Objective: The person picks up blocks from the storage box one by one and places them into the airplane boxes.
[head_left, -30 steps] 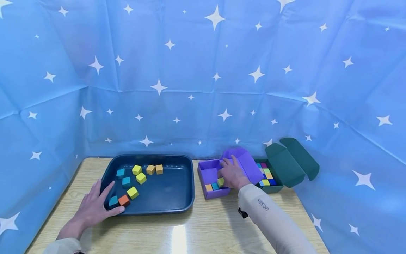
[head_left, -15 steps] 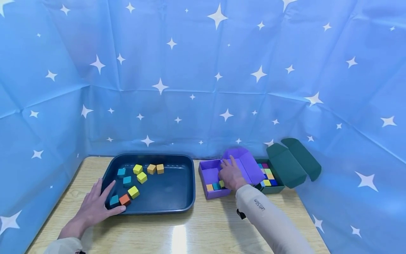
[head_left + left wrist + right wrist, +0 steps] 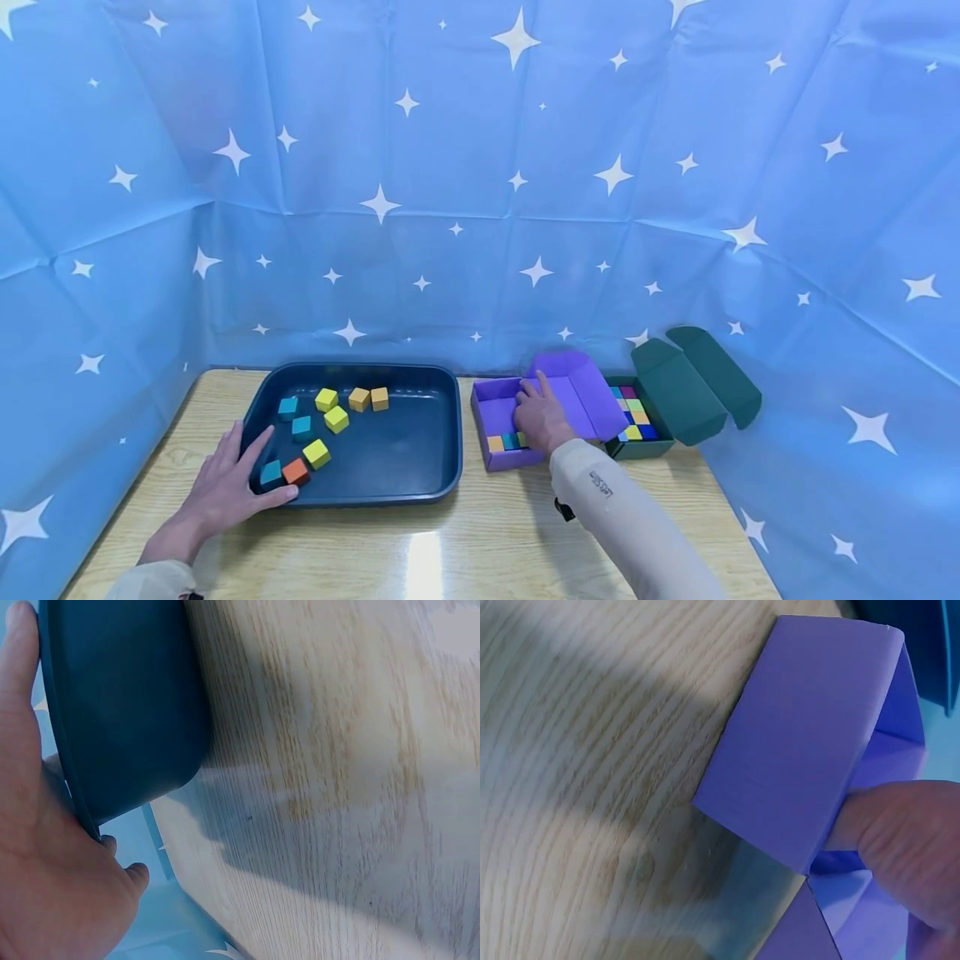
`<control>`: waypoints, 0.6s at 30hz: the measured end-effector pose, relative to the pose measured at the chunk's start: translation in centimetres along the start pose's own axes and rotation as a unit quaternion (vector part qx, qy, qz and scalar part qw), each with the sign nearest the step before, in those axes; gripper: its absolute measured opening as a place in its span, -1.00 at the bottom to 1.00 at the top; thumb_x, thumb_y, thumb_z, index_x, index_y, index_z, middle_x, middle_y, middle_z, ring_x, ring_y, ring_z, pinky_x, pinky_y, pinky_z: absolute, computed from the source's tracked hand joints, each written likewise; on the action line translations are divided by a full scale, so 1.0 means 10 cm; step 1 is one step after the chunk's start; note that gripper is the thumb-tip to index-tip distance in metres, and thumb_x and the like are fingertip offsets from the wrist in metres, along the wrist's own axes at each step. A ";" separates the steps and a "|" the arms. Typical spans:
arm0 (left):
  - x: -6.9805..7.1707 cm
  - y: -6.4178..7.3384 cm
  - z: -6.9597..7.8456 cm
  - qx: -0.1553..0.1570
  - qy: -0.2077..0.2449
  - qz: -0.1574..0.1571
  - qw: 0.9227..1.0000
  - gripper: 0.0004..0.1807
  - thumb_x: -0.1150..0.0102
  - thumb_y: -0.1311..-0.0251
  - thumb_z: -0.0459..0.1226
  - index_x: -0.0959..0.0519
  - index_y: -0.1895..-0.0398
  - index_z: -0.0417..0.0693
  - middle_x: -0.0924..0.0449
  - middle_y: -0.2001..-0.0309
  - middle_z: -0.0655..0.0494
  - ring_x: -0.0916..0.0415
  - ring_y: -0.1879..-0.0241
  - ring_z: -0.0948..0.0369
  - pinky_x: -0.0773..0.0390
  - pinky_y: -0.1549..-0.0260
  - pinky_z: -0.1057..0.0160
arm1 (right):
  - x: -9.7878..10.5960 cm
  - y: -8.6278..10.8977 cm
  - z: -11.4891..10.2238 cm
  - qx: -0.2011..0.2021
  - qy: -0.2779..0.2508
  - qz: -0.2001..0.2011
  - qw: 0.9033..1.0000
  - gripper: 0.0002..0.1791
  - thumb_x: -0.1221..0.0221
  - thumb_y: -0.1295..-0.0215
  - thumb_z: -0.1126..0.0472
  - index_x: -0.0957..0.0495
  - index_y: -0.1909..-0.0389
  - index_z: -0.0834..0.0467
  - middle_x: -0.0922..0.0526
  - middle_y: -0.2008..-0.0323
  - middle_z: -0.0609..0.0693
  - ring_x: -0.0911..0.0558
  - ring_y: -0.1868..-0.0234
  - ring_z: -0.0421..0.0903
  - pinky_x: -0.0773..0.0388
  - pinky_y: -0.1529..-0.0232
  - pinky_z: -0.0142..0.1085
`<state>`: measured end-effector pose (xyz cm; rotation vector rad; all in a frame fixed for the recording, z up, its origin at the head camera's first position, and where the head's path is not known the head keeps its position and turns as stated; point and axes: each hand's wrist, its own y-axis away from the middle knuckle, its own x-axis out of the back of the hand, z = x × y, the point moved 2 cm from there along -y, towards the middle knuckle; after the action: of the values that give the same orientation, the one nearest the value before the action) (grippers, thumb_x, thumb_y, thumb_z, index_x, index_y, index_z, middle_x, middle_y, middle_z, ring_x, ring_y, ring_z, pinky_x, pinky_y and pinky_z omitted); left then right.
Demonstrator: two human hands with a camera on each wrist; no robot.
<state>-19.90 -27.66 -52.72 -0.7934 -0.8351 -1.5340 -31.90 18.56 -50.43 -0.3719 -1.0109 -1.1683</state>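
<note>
My left hand [image 3: 219, 492] lies with spread fingers across the near-left corner of a dark blue tray [image 3: 382, 502], thumb along its front rim. Inside the tray are teal cubes [image 3: 302, 428], yellow cubes [image 3: 317, 454], two orange cubes [image 3: 359, 400] and a red-orange cube [image 3: 296, 472]. My right hand [image 3: 542, 418] reaches down into an open purple box [image 3: 495, 408] and pinches a yellow cube [image 3: 522, 439], mostly hidden by the fingers. This cube stands in the front row beside a teal cube [image 3: 511, 442] and an orange cube [image 3: 496, 444]. In the right wrist view, the thumb [image 3: 847, 825] dips behind the box wall.
A dark green box [image 3: 641, 450] with its lid [image 3: 678, 387] folded back stands right of the purple one, holding several coloured cubes. The purple lid [image 3: 592, 400] leans over its edge. A blue starry cloth [image 3: 450, 167] surrounds the wooden table [image 3: 360, 550].
My right hand has lowered the yellow cube into the purple box's front row and shifted slightly left. The left hand has stayed on the tray.
</note>
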 end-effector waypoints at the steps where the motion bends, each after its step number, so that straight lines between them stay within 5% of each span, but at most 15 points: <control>1: 0.00 0.00 0.00 -0.001 0.001 0.000 1.000 0.21 -0.31 0.02 0.26 0.09 -0.55 -0.08 0.47 -0.51 -0.44 0.43 -0.43 -0.47 0.24 -0.21 -0.58 | 0.00 0.01 -0.01 0.000 0.000 0.001 1.000 -0.84 -0.22 -0.20 0.18 -0.72 0.23 -0.07 -0.51 -0.27 -0.11 -0.20 -0.50 0.01 0.18 -0.54 0.16; 18: -0.01 -0.01 -0.01 -0.004 -0.002 0.005 1.000 0.21 -0.30 0.03 0.27 0.07 -0.55 -0.10 0.45 -0.51 -0.45 0.41 -0.43 -0.46 0.23 -0.22 -0.57 | 0.10 0.12 -0.10 -0.005 -0.029 -0.025 0.999 -0.77 -0.22 -0.23 0.17 -0.71 0.12 -0.07 -0.49 -0.30 -0.10 -0.19 -0.52 0.00 0.20 -0.56 0.12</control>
<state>-19.95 -27.72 -52.84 -0.8062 -0.8272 -1.5280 -30.33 17.71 -49.89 -0.3923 -1.0704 -1.2142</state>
